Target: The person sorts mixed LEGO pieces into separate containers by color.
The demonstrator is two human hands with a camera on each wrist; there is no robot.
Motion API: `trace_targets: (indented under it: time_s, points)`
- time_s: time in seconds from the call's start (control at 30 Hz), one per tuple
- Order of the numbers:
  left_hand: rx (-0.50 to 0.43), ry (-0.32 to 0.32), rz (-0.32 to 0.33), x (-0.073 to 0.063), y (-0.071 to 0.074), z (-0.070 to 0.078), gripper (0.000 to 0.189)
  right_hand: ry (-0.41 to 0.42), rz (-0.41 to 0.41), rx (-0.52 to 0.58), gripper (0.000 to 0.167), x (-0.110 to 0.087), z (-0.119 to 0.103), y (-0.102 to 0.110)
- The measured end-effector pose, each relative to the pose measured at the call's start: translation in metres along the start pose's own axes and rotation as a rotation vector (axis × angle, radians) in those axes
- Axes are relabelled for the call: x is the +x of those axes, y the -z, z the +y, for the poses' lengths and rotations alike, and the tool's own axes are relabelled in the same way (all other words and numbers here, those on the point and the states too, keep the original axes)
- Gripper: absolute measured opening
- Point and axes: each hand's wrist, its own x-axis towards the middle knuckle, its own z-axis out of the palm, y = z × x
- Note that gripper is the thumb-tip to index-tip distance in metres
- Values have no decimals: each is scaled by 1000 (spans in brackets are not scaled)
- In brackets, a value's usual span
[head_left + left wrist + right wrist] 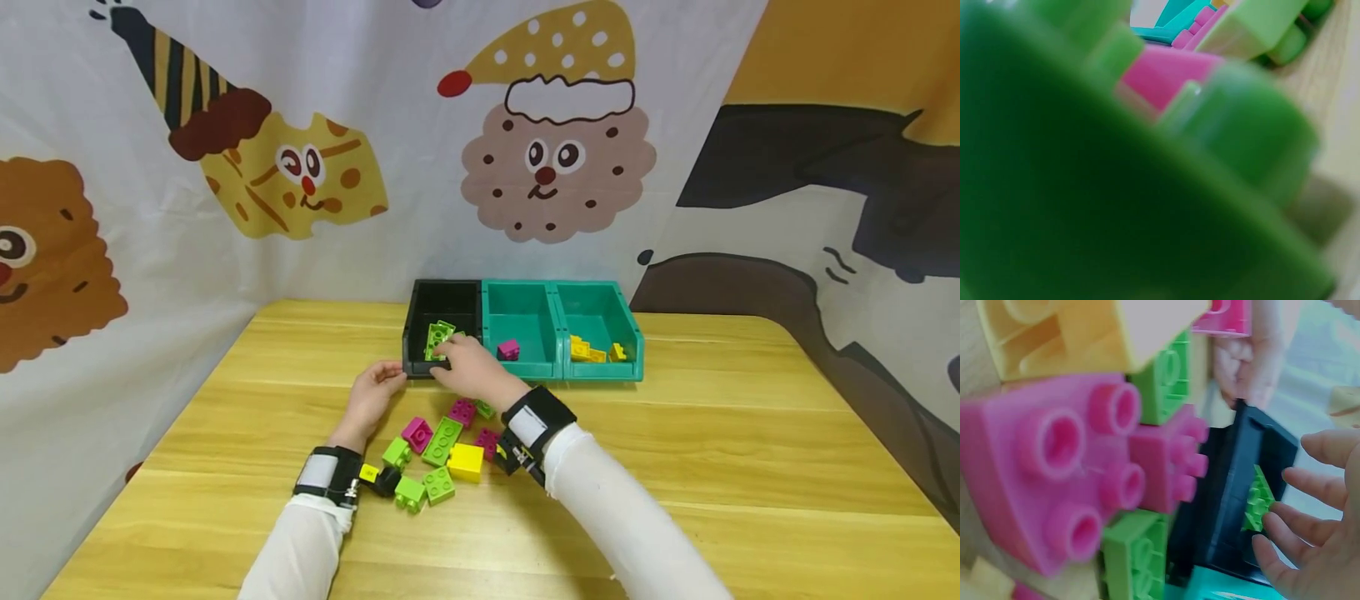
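My right hand (474, 367) is over the front of the black bin (447, 293). Its fingers are spread in the right wrist view, with nothing held between them. Just beyond the fingertips, green toy bricks (438, 337) lie inside that bin. At the bin's front left corner, my left hand (371, 400) grips the edge with curled fingers; part of that grip is hard to make out. Between the wrists lies a loose group of bricks: a yellow brick (466, 462), a long green brick (442, 441), a pink brick (417, 434) and several others. A blurred green brick (1085, 206) fills most of the left wrist view.
Two teal bins stand right of the black one. The middle bin (525, 300) holds a pink brick (508, 350); the right bin (592, 298) holds several yellow bricks (587, 350). All stand on a wooden table (750, 433) before a printed cloth (420, 167).
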Motion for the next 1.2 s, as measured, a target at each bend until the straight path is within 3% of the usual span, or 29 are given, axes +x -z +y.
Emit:
trace_targets:
  time_s: [0.13,0.3,0.47,0.6,0.8,1.2]
  points:
    - [-3,0,3,0,0,-1,26,29,40,144,30,-15,7,14]
    - [2,6,-1,0,1,0,27,-5,114,329,22,-40,22,28]
    - [-4,4,0,1,2,0,27,-17,204,408,21,-65,37,34]
    - [-8,6,-3,2,2,0,27,-8,227,417,22,-84,45,33]
    - [-14,9,-8,2,2,0,28,-8,189,411,19,-108,53,25]
    - [9,18,-16,2,1,-3,28,-8,166,349,19,-135,65,18]
